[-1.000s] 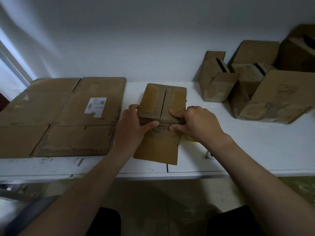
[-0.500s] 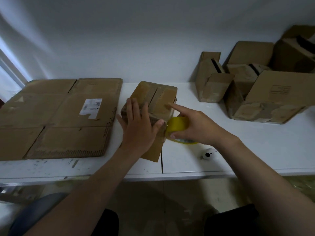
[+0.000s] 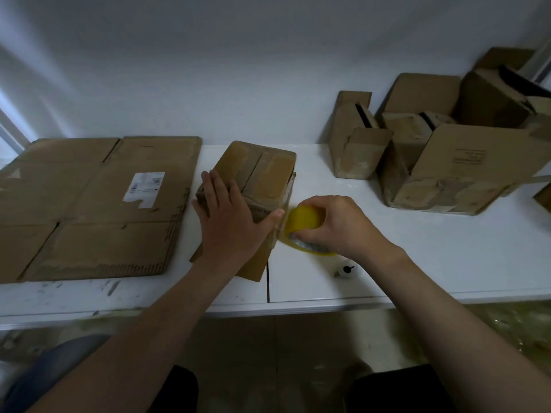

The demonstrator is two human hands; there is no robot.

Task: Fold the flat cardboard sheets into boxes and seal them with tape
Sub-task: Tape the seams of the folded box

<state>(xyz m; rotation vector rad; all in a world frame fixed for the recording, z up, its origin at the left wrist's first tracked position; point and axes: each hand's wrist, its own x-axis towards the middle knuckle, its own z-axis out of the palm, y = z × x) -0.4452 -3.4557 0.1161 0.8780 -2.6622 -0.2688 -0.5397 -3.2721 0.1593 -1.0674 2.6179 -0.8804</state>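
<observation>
A small folded cardboard box (image 3: 262, 174) stands in the middle of the white table (image 3: 417, 248), its two top flaps closed along a centre seam. My left hand (image 3: 231, 222) lies flat on its near top edge, fingers spread, thumb on the right corner. My right hand (image 3: 334, 225) grips a yellow tape roll (image 3: 304, 219) right beside the box's right near corner. A loose flap (image 3: 253, 268) of the box sticks out toward me under my left wrist.
A large flat cardboard sheet (image 3: 89, 204) with a white label lies on the left. Several folded boxes (image 3: 441, 162) are piled at the back right. A small white and black object (image 3: 346, 270) lies near my right wrist. The table's front edge runs just below it.
My right hand has left the box's front edge and taken up the yellow tape roll, bringing it to the right corner. My left hand moved from the side onto the box's top. The box turned slightly.
</observation>
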